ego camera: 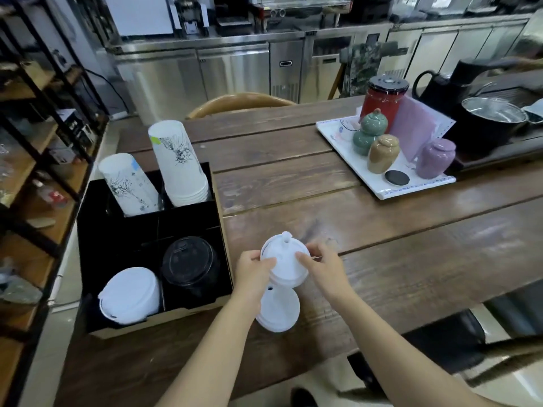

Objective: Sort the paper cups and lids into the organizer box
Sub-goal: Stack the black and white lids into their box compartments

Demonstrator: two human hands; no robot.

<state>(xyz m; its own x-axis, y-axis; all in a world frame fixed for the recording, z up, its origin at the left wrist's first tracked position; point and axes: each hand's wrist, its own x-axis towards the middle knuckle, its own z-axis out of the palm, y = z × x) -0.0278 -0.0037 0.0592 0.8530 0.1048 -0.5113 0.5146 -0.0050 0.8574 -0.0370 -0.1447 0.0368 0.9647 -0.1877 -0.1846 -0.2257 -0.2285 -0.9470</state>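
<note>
A black organizer box stands at the table's left end. Its two back compartments hold stacks of white printed paper cups: a tall stack and a shorter leaning stack. The front compartments hold white lids and black lids. My left hand and my right hand together grip a small stack of white lids just right of the box, a little above the table. Another white lid stack lies on the table directly below it.
A white tray with small ceramic jars, a red canister and pink paper sits at the far right. Beyond it stand a black pot and a dark kettle. A wooden chair back is behind the table; shelves stand on the left.
</note>
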